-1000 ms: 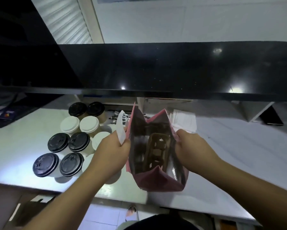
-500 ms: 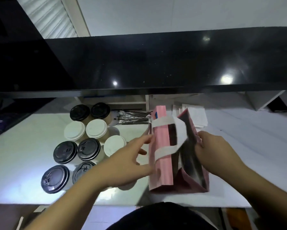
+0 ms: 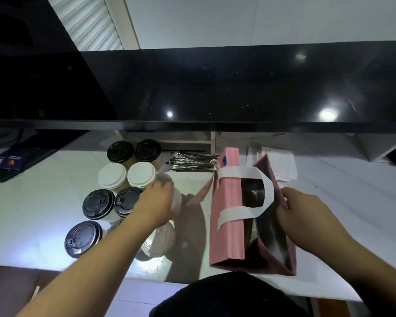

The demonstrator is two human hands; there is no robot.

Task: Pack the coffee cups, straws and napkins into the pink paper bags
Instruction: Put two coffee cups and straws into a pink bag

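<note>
A pink paper bag (image 3: 226,213) with white handles stands open on the white counter, its inside dark. My right hand (image 3: 304,213) pinches the rim of the bag's right wall. My left hand (image 3: 155,204) is curled over a white-lidded coffee cup (image 3: 177,200) at the right side of the cup cluster. Several more cups stand there, some with black lids (image 3: 98,203) and some with white lids (image 3: 112,175). Another white-lidded cup (image 3: 162,241) sits partly under my left forearm. Wrapped straws (image 3: 192,162) lie behind the bag's left side, and white napkins (image 3: 281,161) lie behind its right.
A black raised counter shelf (image 3: 215,88) overhangs the back of the work surface. Dark equipment and cables (image 3: 9,161) lie at the far left. A flat pink piece (image 3: 201,193) lies just left of the bag. The counter's front edge (image 3: 55,267) runs close to my body.
My left hand has let go of the bag and moved left onto a white-lidded cup. The right hand still holds the bag, which now stands upright.
</note>
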